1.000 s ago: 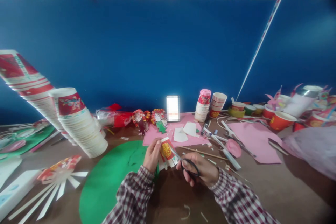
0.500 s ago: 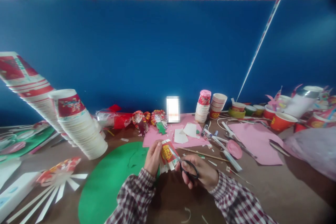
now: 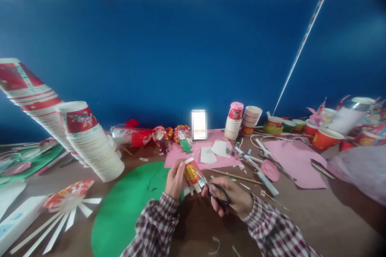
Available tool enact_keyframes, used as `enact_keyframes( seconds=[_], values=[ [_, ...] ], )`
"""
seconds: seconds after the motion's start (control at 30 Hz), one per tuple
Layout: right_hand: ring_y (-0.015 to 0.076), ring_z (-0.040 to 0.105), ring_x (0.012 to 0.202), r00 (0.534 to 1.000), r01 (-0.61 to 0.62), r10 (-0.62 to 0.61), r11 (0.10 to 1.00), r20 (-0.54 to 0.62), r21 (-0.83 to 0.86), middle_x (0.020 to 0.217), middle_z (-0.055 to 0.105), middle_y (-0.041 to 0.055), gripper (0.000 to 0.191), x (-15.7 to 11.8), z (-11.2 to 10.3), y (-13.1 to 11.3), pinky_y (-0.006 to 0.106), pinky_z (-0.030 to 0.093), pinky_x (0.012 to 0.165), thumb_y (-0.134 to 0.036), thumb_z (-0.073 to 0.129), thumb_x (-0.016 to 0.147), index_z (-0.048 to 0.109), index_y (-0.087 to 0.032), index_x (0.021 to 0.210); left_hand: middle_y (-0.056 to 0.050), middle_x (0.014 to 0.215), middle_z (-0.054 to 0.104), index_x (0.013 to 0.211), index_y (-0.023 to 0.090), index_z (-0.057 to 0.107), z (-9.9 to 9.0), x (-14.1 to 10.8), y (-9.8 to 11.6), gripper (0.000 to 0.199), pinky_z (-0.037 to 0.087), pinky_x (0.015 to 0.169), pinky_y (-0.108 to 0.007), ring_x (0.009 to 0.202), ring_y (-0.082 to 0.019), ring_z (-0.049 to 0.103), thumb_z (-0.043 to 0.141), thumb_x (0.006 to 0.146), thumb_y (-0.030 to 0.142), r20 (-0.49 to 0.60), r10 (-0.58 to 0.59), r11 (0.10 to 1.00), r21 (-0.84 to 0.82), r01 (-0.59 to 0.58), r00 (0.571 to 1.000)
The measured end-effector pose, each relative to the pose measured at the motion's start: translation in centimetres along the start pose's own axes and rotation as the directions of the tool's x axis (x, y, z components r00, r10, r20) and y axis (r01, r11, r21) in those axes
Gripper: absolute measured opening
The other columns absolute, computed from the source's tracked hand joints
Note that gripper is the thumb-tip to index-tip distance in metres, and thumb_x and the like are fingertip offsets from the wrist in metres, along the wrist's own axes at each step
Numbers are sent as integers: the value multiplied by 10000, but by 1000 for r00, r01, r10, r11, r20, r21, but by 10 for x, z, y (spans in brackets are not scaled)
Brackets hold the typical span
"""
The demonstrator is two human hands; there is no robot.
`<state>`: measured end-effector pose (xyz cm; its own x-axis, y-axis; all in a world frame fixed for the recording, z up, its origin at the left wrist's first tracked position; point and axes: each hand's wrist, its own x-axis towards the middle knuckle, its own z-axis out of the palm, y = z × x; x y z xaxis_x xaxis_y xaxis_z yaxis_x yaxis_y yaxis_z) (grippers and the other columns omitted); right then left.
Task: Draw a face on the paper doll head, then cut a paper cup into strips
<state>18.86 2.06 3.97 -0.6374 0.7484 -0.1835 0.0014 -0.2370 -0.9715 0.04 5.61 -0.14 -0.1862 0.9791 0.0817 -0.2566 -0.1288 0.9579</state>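
Between the fingers of my left hand (image 3: 175, 179) is a red and white paper cup piece (image 3: 191, 172) with a yellow print and cut strips along its lower edge. My right hand (image 3: 230, 196) is closed round the black handles of a pair of scissors (image 3: 222, 194). The scissor blades point up and left and lie against the right side of the cup piece. Both hands are just above the brown table, right of a green sheet (image 3: 129, 204).
Tall stacks of paper cups (image 3: 95, 144) lean at the left, near a fan-like cut cup (image 3: 68, 200). Pink paper (image 3: 173, 158) with white pieces lies behind my hands. Pens, another pink sheet (image 3: 297, 160) and orange cups (image 3: 325, 138) are at the right.
The view has shifted slightly. The cup piece has tilted a little and the scissor blades look slightly further apart; both hands keep their holds.
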Motion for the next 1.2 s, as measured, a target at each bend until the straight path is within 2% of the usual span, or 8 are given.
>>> enact_keyframes(
  seconds=[0.37,0.73,1.0,1.2],
  values=[
    [56,494,351,1000,19,-19,1000,-13,-5,521,578,-3,554,0,1,0,121,309,304,-618,536,743,606,-87,886,-35,765,634,847,148,648,1,-1,4,345,438,620,-229,664,-138,552,613,717,466,-3,24,999,35,-24,1000],
    [37,456,327,999,28,-27,1000,-40,9,487,554,-19,510,-1,2,-2,104,259,278,-588,553,753,606,-91,852,-25,744,612,863,151,630,0,-1,7,339,425,621,-230,664,-138,534,557,766,467,39,77,988,134,-81,996],
    [31,429,317,997,53,-53,999,-51,-3,464,528,-31,495,0,2,0,109,237,281,-576,555,760,612,-90,835,-41,787,627,875,148,630,0,-1,7,362,439,655,-241,710,-158,557,547,765,482,29,88,981,172,-92,996],
    [34,423,319,997,30,-30,1000,-67,-5,455,520,-38,508,1,2,1,116,233,282,-590,570,738,612,-91,823,-37,797,639,874,153,642,-2,0,5,346,438,654,-242,710,-157,560,560,759,470,12,90,983,162,-91,996]
  ],
)
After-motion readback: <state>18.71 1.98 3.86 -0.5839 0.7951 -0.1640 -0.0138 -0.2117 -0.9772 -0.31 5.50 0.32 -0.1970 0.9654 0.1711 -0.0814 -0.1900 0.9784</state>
